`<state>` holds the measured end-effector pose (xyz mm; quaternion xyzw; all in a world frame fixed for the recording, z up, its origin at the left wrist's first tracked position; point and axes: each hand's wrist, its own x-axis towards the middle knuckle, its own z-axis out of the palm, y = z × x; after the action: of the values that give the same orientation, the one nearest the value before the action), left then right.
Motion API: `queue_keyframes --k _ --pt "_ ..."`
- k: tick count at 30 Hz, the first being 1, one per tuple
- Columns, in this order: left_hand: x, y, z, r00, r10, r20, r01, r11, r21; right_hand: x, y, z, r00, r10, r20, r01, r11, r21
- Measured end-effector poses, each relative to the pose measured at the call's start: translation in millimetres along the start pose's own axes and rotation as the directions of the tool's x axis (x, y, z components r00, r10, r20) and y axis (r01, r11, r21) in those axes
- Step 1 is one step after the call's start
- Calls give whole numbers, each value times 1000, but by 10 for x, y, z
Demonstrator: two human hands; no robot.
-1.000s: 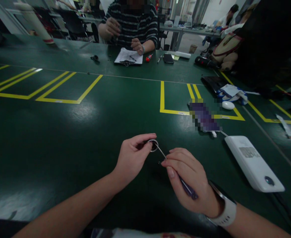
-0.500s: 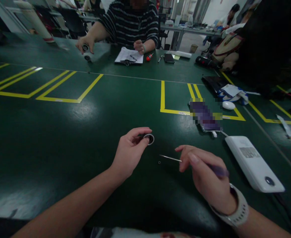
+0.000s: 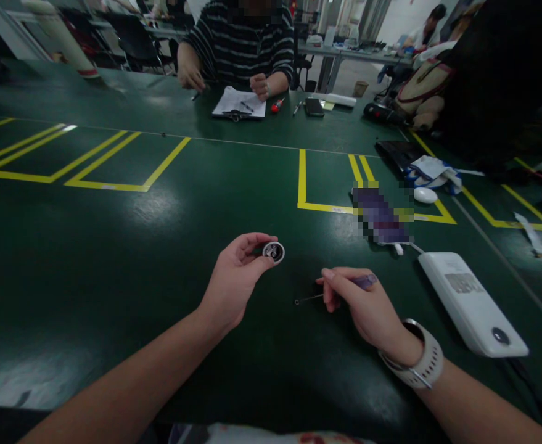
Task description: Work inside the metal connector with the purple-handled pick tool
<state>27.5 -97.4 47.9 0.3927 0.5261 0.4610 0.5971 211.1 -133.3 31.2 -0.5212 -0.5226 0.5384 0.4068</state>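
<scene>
My left hand (image 3: 234, 277) is closed around a short round metal part (image 3: 274, 251), with thumb and fingers at its rim. Its open end faces me, and small details show inside. In my right hand (image 3: 354, 302) is a slim screwdriver-like tool (image 3: 364, 282) with a translucent purple handle and a thin metal shaft. The shaft points left and down, and its tip is at a tiny ring-shaped piece (image 3: 297, 302) on the green table (image 3: 169, 320). Whether the tip is inside the ring or only touching it, I cannot tell.
To the right lie a phone (image 3: 379, 216) and a white power bank (image 3: 472, 302), joined by a cable. Yellow tape (image 3: 302, 179) marks the table. Across it, a person in a striped top sits behind a clipboard (image 3: 239, 103). A white mouse-like object (image 3: 425, 195) lies near a cloth (image 3: 432, 169).
My right hand has turned and lowered, bringing the tool tip to the tiny ring. The metal part in my left hand now faces me more. The person opposite has let go of a round part.
</scene>
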Motion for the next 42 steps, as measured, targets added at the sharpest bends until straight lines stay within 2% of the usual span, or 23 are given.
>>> queue_keyframes --k 4,6,9,12,15,18,20,23,26,30,37,40,42 --pt "-22 14 10 1000 8 -5 -8 1000 6 -55 -62 43 997 -72 25 75 980 -187" --pt "-29 15 14 1000 14 -20 -13 1000 4 -66 -69 76 997 -74 25 77 979 -187" --pt "-24 1 11 999 22 -31 -22 1000 18 -42 -33 117 999 34 1 -34 999 7" --pt "-8 -21 2 999 32 -12 -32 999 24 -6 -2 122 990 142 -3 -133 936 326" --pt "-9 -32 4 999 45 13 -45 999 22 -3 -28 99 995 96 -10 -76 837 543" --pt "-28 -24 19 999 46 19 -47 998 52 -26 -77 72 999 4 -51 27 804 594" --pt "-40 -14 29 999 49 22 -51 996 72 -41 -85 58 997 -37 -61 65 835 546" --pt "-45 -5 35 998 68 14 -69 995 76 -50 -42 45 998 -58 -19 61 937 345" --pt "-41 -6 35 997 80 -8 -79 994 70 -43 27 50 999 -37 5 35 984 174" --pt "-43 -12 34 997 80 -1 -79 995 62 -29 72 72 1000 -17 12 16 994 104" --pt "-40 -25 30 996 80 29 -82 995 50 -25 11 89 997 -69 31 71 995 -68" --pt "-40 -26 35 996 86 28 -88 995 44 -64 -52 109 987 -149 58 158 965 -208" --pt "-44 -23 40 995 91 26 -92 995 34 -117 -98 130 965 -244 100 263 914 -310"
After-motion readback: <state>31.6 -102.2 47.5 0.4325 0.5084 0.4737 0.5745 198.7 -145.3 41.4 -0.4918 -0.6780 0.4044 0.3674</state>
